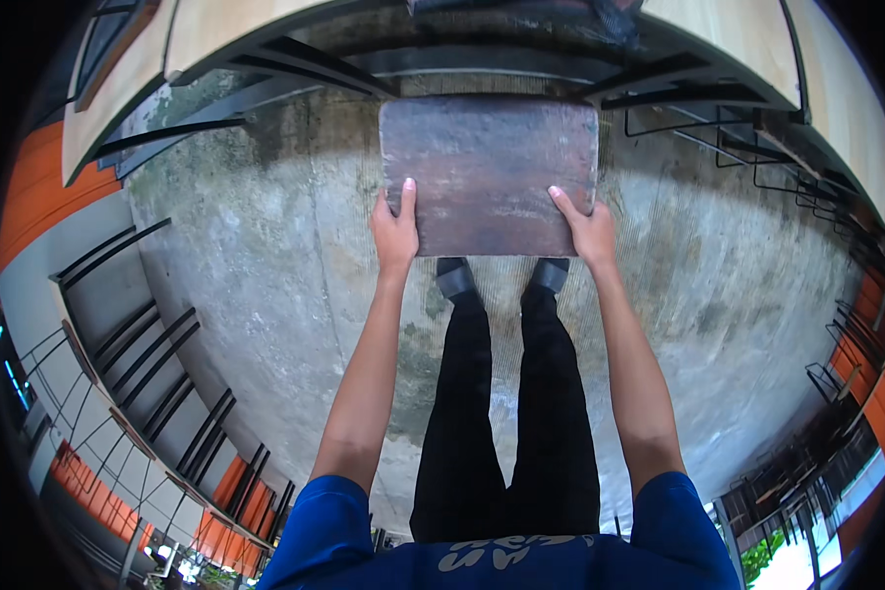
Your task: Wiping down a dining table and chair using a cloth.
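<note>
In front of me a worn, dark brown rectangular panel (490, 177), apparently wooden, is held roughly level above the floor. Pale scuffs mark its surface and its edges are chipped. My left hand (397, 232) grips the panel's left edge near the lower corner, thumb on top. On the opposite edge, my right hand (591, 227) has the same hold, with its thumb pointing inward. The other fingers go under the panel and are mostly hidden, as is whatever lies beneath it. Just behind its near edge stand my dark shoes (456, 279).
A curved-looking pale tabletop (715, 37) on dark metal legs (324, 66) spans the far side. Along the left stands a long bench or table with black legs (155, 354). Dark metal furniture (796, 450) lines the right. The stained concrete floor (265, 295) lies between.
</note>
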{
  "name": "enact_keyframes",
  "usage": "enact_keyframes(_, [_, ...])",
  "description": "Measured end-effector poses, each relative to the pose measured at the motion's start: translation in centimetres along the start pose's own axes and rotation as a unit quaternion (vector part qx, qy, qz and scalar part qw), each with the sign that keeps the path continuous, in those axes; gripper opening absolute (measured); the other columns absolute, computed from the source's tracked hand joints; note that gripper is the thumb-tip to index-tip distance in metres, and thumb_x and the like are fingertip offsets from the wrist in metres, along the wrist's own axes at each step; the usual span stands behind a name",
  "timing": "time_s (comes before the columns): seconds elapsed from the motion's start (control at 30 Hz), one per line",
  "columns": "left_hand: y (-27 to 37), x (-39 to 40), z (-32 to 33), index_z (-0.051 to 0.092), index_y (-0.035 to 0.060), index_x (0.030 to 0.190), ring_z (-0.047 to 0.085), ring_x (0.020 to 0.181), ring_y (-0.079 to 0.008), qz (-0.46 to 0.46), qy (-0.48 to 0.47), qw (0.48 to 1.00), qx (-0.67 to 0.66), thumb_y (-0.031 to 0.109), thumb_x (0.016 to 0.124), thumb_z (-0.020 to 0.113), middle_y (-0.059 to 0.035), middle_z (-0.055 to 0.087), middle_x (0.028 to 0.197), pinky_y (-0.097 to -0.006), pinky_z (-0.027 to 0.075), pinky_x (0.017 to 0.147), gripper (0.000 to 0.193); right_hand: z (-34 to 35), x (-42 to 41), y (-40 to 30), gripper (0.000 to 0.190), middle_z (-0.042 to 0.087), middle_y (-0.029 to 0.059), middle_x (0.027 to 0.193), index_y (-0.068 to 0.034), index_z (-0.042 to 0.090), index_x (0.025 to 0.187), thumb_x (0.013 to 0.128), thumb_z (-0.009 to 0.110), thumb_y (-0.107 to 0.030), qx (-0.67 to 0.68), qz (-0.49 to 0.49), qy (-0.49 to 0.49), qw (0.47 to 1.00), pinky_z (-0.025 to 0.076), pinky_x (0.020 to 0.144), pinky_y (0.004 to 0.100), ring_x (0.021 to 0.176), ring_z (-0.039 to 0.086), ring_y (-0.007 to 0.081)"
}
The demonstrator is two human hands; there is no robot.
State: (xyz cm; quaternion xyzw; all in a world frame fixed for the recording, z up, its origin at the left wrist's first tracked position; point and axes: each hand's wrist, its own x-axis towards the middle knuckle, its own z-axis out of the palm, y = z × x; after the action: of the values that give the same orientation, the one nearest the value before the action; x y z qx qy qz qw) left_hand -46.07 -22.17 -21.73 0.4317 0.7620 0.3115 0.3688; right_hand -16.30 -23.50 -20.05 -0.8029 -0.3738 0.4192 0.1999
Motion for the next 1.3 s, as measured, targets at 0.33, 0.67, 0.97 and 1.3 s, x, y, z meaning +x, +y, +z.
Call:
enact_keyframes(0.33, [2.3, 1.0, -0.4, 0.069, -0.0101, 0.104, 0.069, 0.098, -0.0352, -0.05, -0.026, 0.998, 0.033, 0.052, 0.095, 0.063, -0.027, 0.072, 0.1, -0.0433, 0.048, 0.094, 0.063, 0.1, 0.5, -0.4, 0.082, 0.074, 0.0238, 0.102, 0.011, 0.071, 0.105, 0.073, 0.08, -0.064, 0.056, 0.035, 0.013, 0.998, 0.053, 0.091, 0.0398, 0.096, 0.072, 0.031])
enact_keyframes(0.67, [10.9, 12.4, -1.3, 0.072, -0.0111, 0.096, 0.064, 0.109, -0.0487, -0.007, -0.02, 0.991, 0.136, 0.077, 0.086, 0.053, -0.0366, 0.068, 0.103, -0.0481, 0.046, 0.099, 0.091, -4.2, 7.6, -10.8, 0.097, 0.071, 0.0215, 0.113, 0.009, 0.071, 0.114, 0.071, 0.071, -0.078, 0.027, -0.01, -0.029, 0.999, 0.047, 0.098, 0.0362, 0.101, 0.07, 0.0288])
enact_keyframes(0.97, [10.6, 22.4, 3.1, 0.071, 0.0103, 0.122, 0.058, 0.12, -0.0453, 0.099, 0.029, 0.982, 0.16, 0.072, 0.09, 0.05, -0.0262, 0.068, 0.116, -0.0438, 0.046, 0.101, 0.073, -2.2, 15.8, -12.5, 0.11, 0.058, 0.0223, 0.14, -0.001, 0.055, 0.141, 0.067, 0.07, -0.081, -0.034, -0.101, 0.092, 0.99, 0.04, 0.109, 0.0392, 0.135, 0.051, 0.0348])
enact_keyframes(1.3, [10.3, 22.0, 3.7, 0.063, 0.0018, 0.131, 0.059, 0.124, -0.0351, 0.149, 0.002, 0.989, -0.007, 0.057, 0.09, 0.064, -0.0191, 0.066, 0.13, -0.0396, 0.044, 0.101, 0.068, -0.6, 21.6, -9.4, 0.064, 0.066, 0.0113, 0.131, -0.005, 0.063, 0.132, 0.086, 0.076, -0.048, 0.079, -0.26, 0.146, 0.951, 0.043, 0.105, 0.0368, 0.125, 0.059, 0.0238])
